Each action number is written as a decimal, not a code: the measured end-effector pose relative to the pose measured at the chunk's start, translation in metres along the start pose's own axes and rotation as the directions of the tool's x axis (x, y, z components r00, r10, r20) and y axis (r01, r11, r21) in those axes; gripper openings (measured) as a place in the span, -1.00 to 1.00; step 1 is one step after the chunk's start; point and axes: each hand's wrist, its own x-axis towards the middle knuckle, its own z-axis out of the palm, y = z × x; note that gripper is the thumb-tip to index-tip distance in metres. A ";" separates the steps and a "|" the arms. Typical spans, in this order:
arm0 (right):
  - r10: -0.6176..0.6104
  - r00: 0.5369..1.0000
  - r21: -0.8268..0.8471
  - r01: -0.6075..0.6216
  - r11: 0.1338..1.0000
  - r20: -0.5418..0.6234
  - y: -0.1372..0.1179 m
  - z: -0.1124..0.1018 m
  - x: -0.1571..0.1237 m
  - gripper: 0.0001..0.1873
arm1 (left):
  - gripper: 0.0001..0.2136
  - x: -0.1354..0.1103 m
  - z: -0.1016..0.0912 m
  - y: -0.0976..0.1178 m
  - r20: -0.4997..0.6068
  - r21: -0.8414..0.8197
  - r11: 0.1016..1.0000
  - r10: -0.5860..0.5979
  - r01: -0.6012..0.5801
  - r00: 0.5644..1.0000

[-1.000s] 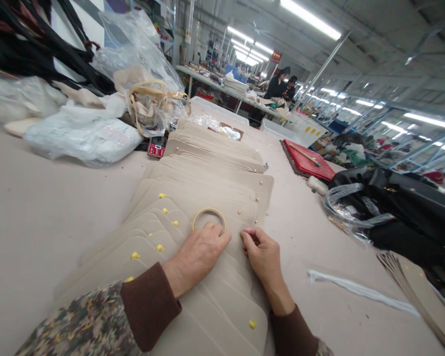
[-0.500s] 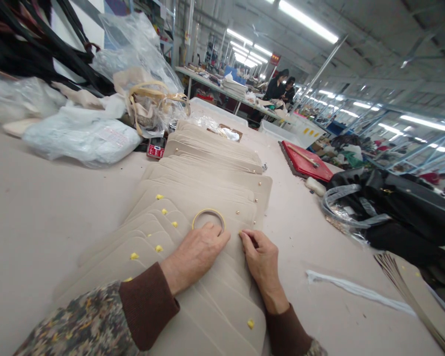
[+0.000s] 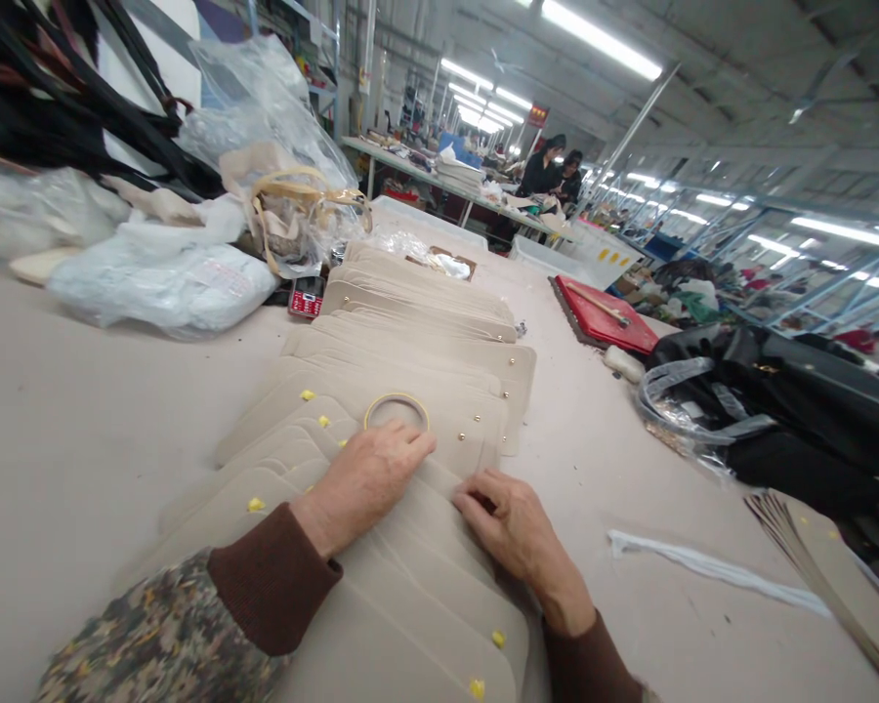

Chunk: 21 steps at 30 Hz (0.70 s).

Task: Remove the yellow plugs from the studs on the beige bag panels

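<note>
Overlapping beige panels [image 3: 410,576] are fanned out in a long row in front of me. Small yellow tape pieces [image 3: 498,639] stick to several of them, and metal studs [image 3: 512,361] show near the right edges of those farther back. My left hand [image 3: 373,474] is closed on a roll of tape [image 3: 397,396] with a yellow rim, which it holds over the panels. My right hand [image 3: 509,517] pinches thumb and forefinger together at a panel's right edge. Whatever lies between those fingertips is hidden.
Plastic-wrapped bundles [image 3: 165,283] lie at the left. To the right are a red pad [image 3: 605,314], a black bag [image 3: 798,400], a white strip [image 3: 718,571] and more beige panels [image 3: 842,586]. Two people [image 3: 549,174] stand at a far table.
My left hand has shifted slightly left and away from me with the tape roll. My right hand has come a little nearer, and the yellow bit at its fingertips is out of sight.
</note>
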 end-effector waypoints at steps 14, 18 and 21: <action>0.260 0.936 0.105 -0.242 0.965 -0.235 0.007 0.013 0.012 -0.88 | -0.83 -0.017 -0.008 -0.004 0.070 -0.012 0.999 0.040 -0.039 0.997; 0.168 0.929 0.269 -0.078 0.960 -0.330 -0.004 0.009 0.007 -0.85 | -0.81 -0.018 -0.002 -0.001 -0.165 -0.224 0.963 0.113 -0.149 0.980; 0.085 0.954 0.406 0.041 0.913 -0.288 -0.014 0.007 0.004 -0.84 | -0.78 -0.017 0.001 0.007 -0.239 -0.353 0.910 0.138 -0.218 0.961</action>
